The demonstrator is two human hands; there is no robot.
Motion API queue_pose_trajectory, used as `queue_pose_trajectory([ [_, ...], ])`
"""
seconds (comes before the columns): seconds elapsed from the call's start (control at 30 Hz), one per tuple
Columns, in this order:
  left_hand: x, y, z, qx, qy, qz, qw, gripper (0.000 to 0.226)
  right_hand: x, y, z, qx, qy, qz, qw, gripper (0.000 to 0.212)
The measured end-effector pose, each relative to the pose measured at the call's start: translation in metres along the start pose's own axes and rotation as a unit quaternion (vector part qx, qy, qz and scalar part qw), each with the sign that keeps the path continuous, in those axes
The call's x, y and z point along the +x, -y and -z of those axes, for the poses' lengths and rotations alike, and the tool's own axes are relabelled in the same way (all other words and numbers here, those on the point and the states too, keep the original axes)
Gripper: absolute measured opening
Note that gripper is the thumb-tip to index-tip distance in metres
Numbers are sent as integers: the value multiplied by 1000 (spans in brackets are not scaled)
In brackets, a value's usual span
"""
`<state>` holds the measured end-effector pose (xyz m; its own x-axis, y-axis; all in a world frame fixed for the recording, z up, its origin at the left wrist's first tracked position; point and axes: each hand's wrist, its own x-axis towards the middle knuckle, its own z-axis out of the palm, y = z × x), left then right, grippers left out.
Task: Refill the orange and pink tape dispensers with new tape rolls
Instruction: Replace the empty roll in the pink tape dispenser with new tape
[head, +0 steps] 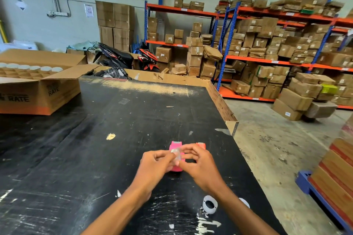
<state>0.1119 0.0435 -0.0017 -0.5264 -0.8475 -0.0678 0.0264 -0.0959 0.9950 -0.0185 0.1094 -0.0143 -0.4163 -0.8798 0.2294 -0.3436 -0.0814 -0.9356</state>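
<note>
Black table [95, 158], scuffed and flecked with white, filling the lower field. At 10 o'clock, an open cardboard box [38, 89] with a divider grid and a row of white-topped rolls along its far side. At 6 o'clock, just below centre, the pink tape dispenser [175, 146] stands on the table; the orange tape dispenser [201, 145] sits just beside it at its 3 o'clock, mostly hidden. Left hand [154, 165] and right hand [198, 166] meet over the pink dispenser, fingers curled, thumb and forefinger of each pinched on a small clear piece of tape [176, 154], possibly a loose end; blur prevents certainty. At 5 o'clock, near the right forearm, a white empty tape core [209, 204] lies on the table.
</note>
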Motion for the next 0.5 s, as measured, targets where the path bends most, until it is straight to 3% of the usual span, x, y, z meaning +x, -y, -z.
queue_pose_trajectory([
  [0.13,1,0,2,-32,43,5,999,27,5,-2,5,9,2,-29,1000,31],
  [0.37,15,8,-8,-35,24,-46,998,36,27,-3,2,-87,-35,-31,995,20],
  [0.5,32,12,-6,-17,18,-50,998,39,49,-8,1,-134,-62,-61,987,26],
])
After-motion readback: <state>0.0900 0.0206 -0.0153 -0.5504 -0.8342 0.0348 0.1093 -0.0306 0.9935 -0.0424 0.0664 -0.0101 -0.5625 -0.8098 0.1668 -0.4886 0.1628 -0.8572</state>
